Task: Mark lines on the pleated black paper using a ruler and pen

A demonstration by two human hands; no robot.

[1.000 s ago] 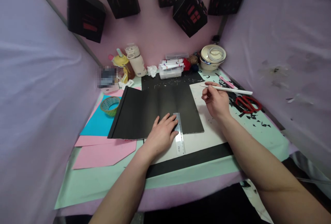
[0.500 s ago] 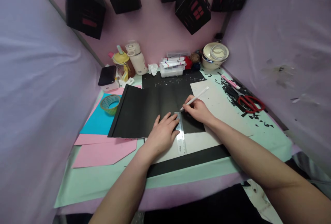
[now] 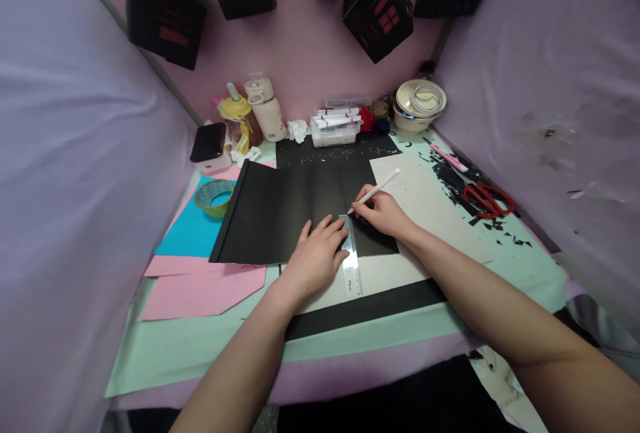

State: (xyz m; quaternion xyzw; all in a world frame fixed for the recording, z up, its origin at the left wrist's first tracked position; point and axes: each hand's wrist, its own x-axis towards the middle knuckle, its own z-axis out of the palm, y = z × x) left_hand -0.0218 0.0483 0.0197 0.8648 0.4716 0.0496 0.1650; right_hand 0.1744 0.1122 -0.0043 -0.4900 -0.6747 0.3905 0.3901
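Bare white sheet (image 3: 430, 209) right of black creased paper (image 3: 280, 209): open passage. Red-handled scissors (image 3: 487, 199) and black paper scraps (image 3: 450, 176) crowd right edge. Green tape roll (image 3: 214, 194) flanks left. Cream tumbler (image 3: 267, 109), clear pen box (image 3: 335, 127), cream bowl (image 3: 419, 106) line back wall. Near mint mat (image 3: 200, 346) open.

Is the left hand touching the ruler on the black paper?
Touching. The head view shows the left hand pressed flat on the black paper, its fingertips overlapping the ruler.

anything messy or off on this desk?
Yes: black paper scraps lie strewn over the right side of the mat around the red scissors. A crumpled tissue sits at the back. The ruler under the left hand looks straight.
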